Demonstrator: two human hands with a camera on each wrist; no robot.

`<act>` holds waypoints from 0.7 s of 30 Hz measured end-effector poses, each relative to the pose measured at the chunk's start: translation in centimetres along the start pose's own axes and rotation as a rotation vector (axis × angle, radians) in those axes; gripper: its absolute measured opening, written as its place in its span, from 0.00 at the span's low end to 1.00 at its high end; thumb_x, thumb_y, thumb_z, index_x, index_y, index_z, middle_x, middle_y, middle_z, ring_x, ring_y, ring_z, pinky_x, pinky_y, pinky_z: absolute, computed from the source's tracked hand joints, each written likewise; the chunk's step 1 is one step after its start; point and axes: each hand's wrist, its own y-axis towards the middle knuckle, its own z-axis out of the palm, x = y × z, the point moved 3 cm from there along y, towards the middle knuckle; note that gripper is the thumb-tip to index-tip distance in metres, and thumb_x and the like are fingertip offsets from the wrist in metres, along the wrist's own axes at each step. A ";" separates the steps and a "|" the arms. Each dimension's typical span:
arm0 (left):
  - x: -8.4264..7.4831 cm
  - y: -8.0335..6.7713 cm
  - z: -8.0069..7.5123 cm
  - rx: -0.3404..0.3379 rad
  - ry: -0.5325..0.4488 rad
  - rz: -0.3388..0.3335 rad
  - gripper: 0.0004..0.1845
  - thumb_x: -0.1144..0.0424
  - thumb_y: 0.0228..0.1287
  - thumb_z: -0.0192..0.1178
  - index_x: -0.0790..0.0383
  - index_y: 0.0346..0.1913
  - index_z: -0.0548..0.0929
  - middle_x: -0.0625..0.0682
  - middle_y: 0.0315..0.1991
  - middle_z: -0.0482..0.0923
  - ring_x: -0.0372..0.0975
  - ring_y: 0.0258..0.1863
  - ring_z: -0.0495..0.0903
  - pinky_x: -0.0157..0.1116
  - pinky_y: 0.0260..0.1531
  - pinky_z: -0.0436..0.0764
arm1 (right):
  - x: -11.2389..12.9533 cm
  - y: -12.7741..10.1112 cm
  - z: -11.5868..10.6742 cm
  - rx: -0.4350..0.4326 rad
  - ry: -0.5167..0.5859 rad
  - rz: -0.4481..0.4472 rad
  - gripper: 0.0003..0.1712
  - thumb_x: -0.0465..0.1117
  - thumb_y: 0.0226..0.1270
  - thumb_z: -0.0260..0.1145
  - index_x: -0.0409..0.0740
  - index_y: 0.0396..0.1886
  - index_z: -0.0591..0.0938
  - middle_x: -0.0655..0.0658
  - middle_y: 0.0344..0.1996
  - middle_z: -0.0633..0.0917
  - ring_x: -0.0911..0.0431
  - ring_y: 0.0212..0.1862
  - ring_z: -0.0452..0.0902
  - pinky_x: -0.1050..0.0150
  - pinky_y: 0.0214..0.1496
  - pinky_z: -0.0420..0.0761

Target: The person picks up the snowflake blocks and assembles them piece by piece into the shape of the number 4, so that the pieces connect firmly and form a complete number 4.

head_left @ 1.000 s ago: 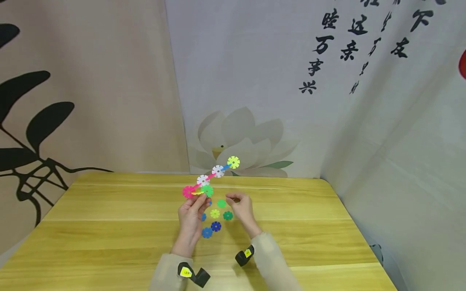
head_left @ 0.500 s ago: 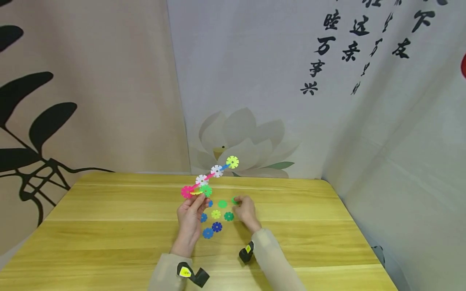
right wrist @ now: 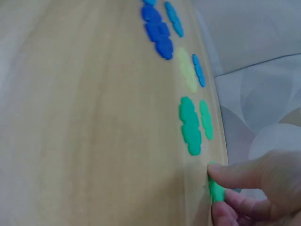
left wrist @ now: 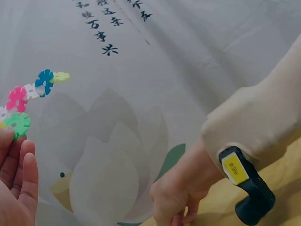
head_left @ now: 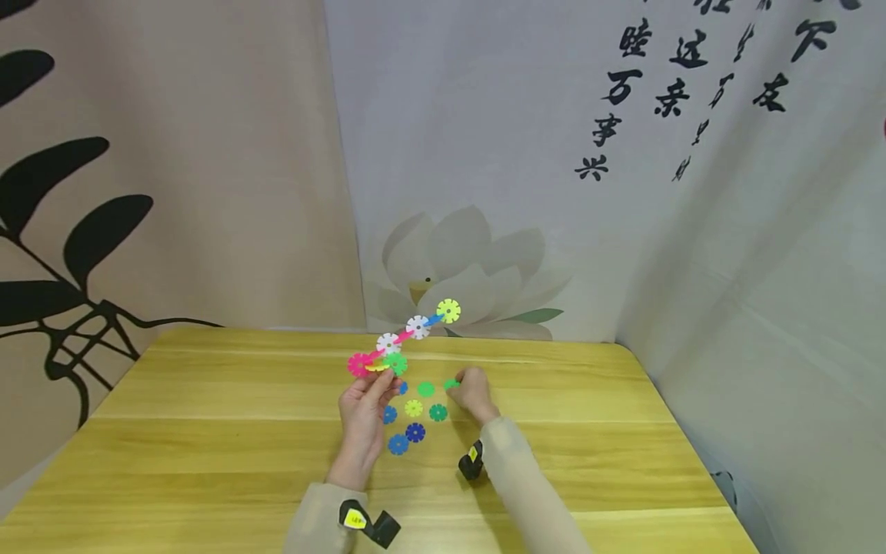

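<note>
My left hand [head_left: 363, 422] holds up a chain of notched plastic snowflake discs, pinching it at its lower end by a green disc [head_left: 395, 364]. From there the chain slants up to the right through a pink disc [head_left: 358, 365] and white discs to a yellow disc [head_left: 448, 311] at the tip. My right hand [head_left: 474, 395] is down at the tabletop on the right. Thumb and fingers pinch a light green snowflake disc [right wrist: 217, 190] by its edges in the right wrist view. That disc is partly covered by the fingers.
Loose snowflake discs lie between my hands: a light green disc [head_left: 425, 389], a dark green disc [head_left: 438, 413], a yellow disc [head_left: 413, 408] and several blue ones, including a dark blue disc [head_left: 415, 432]. The wooden table [head_left: 208, 431] ends at a printed curtain [head_left: 477, 138].
My right hand has moved right and reached a light green disc, which it now pinches. The left hand keeps the chain almost where it was. The head view has shifted slightly.
</note>
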 end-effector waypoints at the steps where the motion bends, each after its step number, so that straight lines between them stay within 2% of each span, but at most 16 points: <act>1: 0.0 0.0 0.0 0.002 0.003 0.004 0.03 0.73 0.54 0.66 0.69 0.29 0.82 0.50 0.22 0.82 0.36 0.23 0.82 0.28 0.28 0.83 | 0.0 0.0 -0.1 0.004 0.003 0.012 0.16 0.29 0.50 0.71 0.28 0.39 0.79 0.36 0.39 0.80 0.48 0.38 0.76 0.56 0.40 0.82; 4: 0.0 0.1 -0.2 0.003 0.000 0.004 0.02 0.73 0.55 0.65 0.66 0.28 0.82 0.50 0.22 0.83 0.35 0.23 0.82 0.28 0.28 0.83 | 0.0 0.0 -0.3 0.010 0.015 0.020 0.15 0.29 0.49 0.72 0.32 0.36 0.77 0.40 0.33 0.79 0.51 0.34 0.73 0.59 0.34 0.79; 6: 0.0 0.1 -0.3 0.004 -0.002 0.005 0.03 0.73 0.55 0.65 0.65 0.27 0.82 0.49 0.22 0.83 0.35 0.23 0.82 0.27 0.28 0.83 | -0.1 -0.1 -0.3 0.007 0.064 0.014 0.14 0.28 0.49 0.72 0.33 0.35 0.77 0.41 0.30 0.78 0.52 0.31 0.73 0.61 0.31 0.78; 10: 0.0 0.1 -0.3 0.009 0.015 0.007 0.05 0.74 0.57 0.63 0.63 0.26 0.83 0.49 0.22 0.83 0.35 0.23 0.82 0.27 0.28 0.82 | -0.5 -0.4 -0.3 -0.016 0.163 -0.048 0.08 0.26 0.51 0.69 0.31 0.31 0.78 0.42 0.24 0.79 0.55 0.25 0.74 0.67 0.24 0.78; 13: 0.0 0.1 -0.4 0.012 0.039 0.008 0.08 0.75 0.59 0.61 0.61 0.26 0.83 0.49 0.23 0.83 0.35 0.24 0.82 0.27 0.29 0.82 | -0.2 -1.0 -0.6 -0.004 0.285 -0.063 0.04 0.26 0.55 0.67 0.29 0.31 0.80 0.41 0.23 0.80 0.57 0.22 0.77 0.66 0.24 0.81; 17: 0.1 0.1 -0.4 0.006 0.052 0.003 0.09 0.76 0.60 0.58 0.61 0.26 0.82 0.48 0.23 0.83 0.35 0.24 0.82 0.27 0.29 0.82 | 1.5 -2.5 -1.6 0.072 0.507 0.002 0.08 0.32 0.60 0.65 0.28 0.33 0.80 0.40 0.24 0.82 0.59 0.21 0.78 0.60 0.30 0.85; 21: 0.3 0.0 -0.4 0.005 0.053 0.002 0.12 0.78 0.61 0.57 0.60 0.25 0.82 0.48 0.22 0.83 0.35 0.23 0.82 0.27 0.29 0.82 | 3.6 -4.0 -2.9 0.152 0.674 0.039 0.10 0.35 0.60 0.66 0.29 0.34 0.80 0.44 0.20 0.82 0.62 0.19 0.76 0.67 0.26 0.83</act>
